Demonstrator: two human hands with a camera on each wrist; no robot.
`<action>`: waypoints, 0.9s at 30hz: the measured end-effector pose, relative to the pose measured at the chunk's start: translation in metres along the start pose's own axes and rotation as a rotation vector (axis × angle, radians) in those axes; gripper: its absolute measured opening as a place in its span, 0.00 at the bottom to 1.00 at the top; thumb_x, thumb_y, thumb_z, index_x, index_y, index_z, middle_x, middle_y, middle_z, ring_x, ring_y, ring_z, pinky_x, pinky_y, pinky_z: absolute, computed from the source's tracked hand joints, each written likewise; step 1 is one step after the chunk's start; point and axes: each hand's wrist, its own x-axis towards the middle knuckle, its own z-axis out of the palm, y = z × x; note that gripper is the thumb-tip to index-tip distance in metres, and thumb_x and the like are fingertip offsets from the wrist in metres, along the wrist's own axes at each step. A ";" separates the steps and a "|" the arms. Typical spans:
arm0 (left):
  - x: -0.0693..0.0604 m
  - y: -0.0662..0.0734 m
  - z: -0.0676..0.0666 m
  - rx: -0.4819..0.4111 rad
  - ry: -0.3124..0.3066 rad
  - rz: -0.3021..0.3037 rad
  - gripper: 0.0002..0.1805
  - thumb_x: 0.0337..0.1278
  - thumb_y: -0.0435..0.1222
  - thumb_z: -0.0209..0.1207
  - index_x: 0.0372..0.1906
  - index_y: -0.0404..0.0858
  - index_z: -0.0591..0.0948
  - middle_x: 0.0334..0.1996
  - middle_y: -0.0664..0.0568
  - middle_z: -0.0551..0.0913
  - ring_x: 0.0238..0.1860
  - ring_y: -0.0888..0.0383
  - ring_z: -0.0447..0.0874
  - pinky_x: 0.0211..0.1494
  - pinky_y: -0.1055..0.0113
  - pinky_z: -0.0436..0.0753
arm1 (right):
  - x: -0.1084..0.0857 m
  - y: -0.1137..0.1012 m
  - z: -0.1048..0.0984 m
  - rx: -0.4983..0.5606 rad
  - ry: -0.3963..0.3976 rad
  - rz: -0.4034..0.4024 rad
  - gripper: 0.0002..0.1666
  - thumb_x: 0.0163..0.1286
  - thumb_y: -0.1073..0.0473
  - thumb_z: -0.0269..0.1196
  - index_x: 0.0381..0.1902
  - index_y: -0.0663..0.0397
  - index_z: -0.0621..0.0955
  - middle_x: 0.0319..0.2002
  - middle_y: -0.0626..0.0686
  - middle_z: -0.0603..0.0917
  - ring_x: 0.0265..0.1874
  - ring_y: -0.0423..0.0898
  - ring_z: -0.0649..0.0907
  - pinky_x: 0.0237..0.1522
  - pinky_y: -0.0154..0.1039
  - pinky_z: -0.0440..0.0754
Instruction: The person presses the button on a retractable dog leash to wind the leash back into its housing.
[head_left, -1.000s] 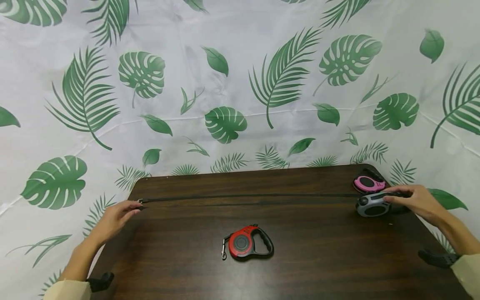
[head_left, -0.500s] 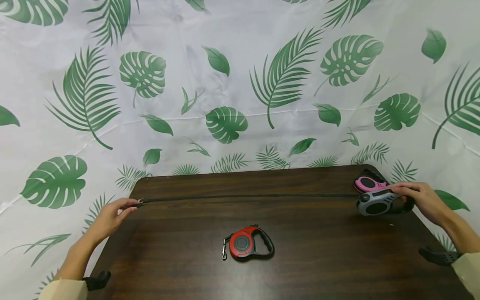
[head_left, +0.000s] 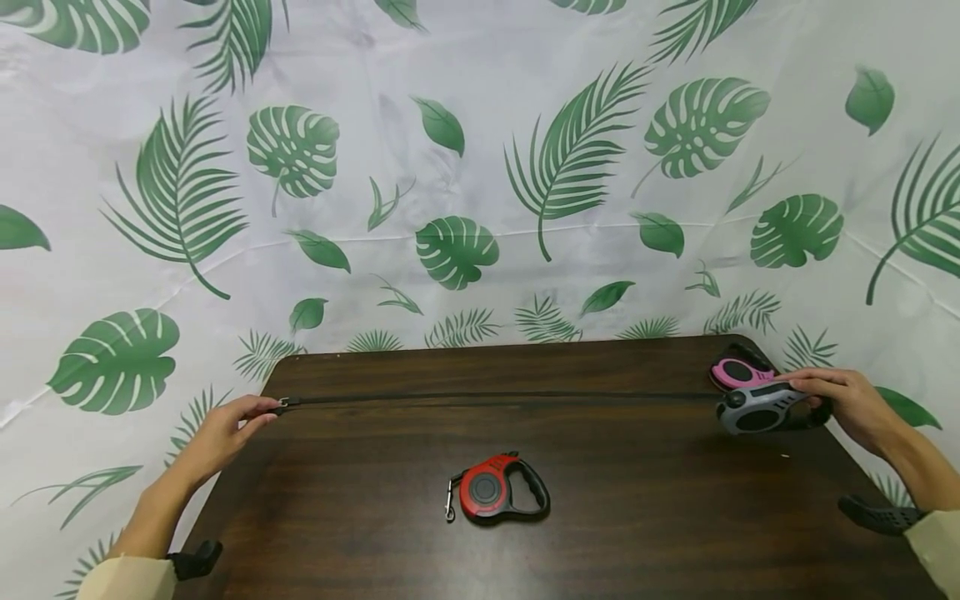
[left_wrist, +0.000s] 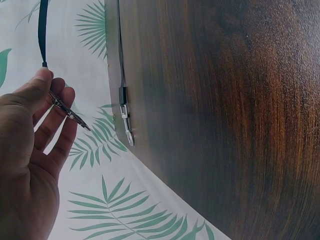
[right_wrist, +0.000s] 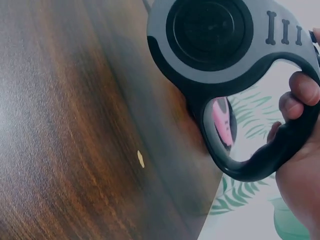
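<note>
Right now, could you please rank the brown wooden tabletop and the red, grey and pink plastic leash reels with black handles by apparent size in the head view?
1. Tabletop
2. Red leash reel and grey leash reel: too alike to rank
3. Pink leash reel, partly hidden

The table (head_left: 637,525) was viewed forward and downward from the head; left hand (left_wrist: 25,155) and right hand (right_wrist: 304,175) were seen close from each wrist. The gray leash (head_left: 757,415) was shared by head and right-wrist views.

Three retractable leashes: one red leash (head_left: 483,492), one gray leash (head_left: 757,408), one pink leash (head_left: 738,372); two hands (head_left: 220,439), two sleeves (head_left: 127,579), one dark surface (head_left: 637,508).
</note>
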 end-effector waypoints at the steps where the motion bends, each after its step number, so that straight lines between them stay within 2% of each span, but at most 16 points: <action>1: 0.000 0.000 0.000 0.000 0.000 -0.001 0.15 0.50 0.18 0.72 0.44 0.30 0.89 0.38 0.43 0.91 0.39 0.56 0.88 0.45 0.87 0.75 | 0.000 0.000 0.000 0.014 -0.001 -0.005 0.21 0.86 0.64 0.49 0.48 0.58 0.90 0.44 0.30 0.88 0.41 0.34 0.76 0.37 0.34 0.68; 5: 0.000 0.002 -0.001 0.008 -0.001 -0.004 0.15 0.50 0.19 0.73 0.44 0.31 0.89 0.39 0.44 0.91 0.40 0.52 0.88 0.45 0.86 0.75 | 0.001 -0.002 0.001 0.026 0.015 -0.019 0.20 0.86 0.65 0.50 0.48 0.58 0.90 0.46 0.29 0.89 0.43 0.33 0.76 0.38 0.35 0.68; 9: -0.001 0.004 -0.002 0.007 -0.004 -0.011 0.14 0.52 0.20 0.73 0.44 0.31 0.89 0.40 0.44 0.91 0.40 0.51 0.88 0.45 0.86 0.75 | 0.002 -0.004 0.001 -0.034 0.034 -0.017 0.19 0.85 0.63 0.52 0.49 0.55 0.91 0.45 0.26 0.87 0.43 0.31 0.76 0.38 0.33 0.69; 12: -0.001 0.005 -0.003 0.005 -0.009 -0.017 0.14 0.52 0.20 0.72 0.45 0.31 0.89 0.40 0.44 0.91 0.40 0.51 0.88 0.45 0.86 0.74 | 0.001 -0.006 0.002 -0.038 0.047 -0.026 0.19 0.85 0.63 0.52 0.49 0.56 0.91 0.44 0.26 0.87 0.43 0.31 0.77 0.38 0.32 0.71; 18: 0.000 0.006 -0.003 0.011 -0.012 -0.019 0.14 0.52 0.19 0.72 0.45 0.31 0.89 0.40 0.43 0.91 0.41 0.53 0.89 0.46 0.87 0.74 | 0.002 -0.007 0.006 0.048 0.048 -0.104 0.21 0.85 0.66 0.50 0.48 0.60 0.91 0.45 0.31 0.90 0.41 0.34 0.79 0.37 0.32 0.75; 25: 0.001 0.005 -0.002 0.012 -0.015 -0.025 0.13 0.54 0.20 0.72 0.45 0.32 0.89 0.40 0.45 0.91 0.40 0.57 0.87 0.45 0.85 0.75 | 0.002 -0.006 0.007 0.115 0.049 -0.092 0.21 0.86 0.65 0.50 0.50 0.60 0.91 0.44 0.33 0.90 0.38 0.37 0.76 0.35 0.34 0.70; 27: 0.001 0.004 -0.002 0.014 -0.015 -0.026 0.13 0.54 0.20 0.72 0.45 0.32 0.89 0.40 0.45 0.91 0.41 0.57 0.87 0.45 0.85 0.75 | 0.001 -0.006 0.008 0.093 0.052 -0.091 0.20 0.86 0.65 0.50 0.51 0.59 0.90 0.44 0.32 0.89 0.38 0.37 0.76 0.35 0.34 0.70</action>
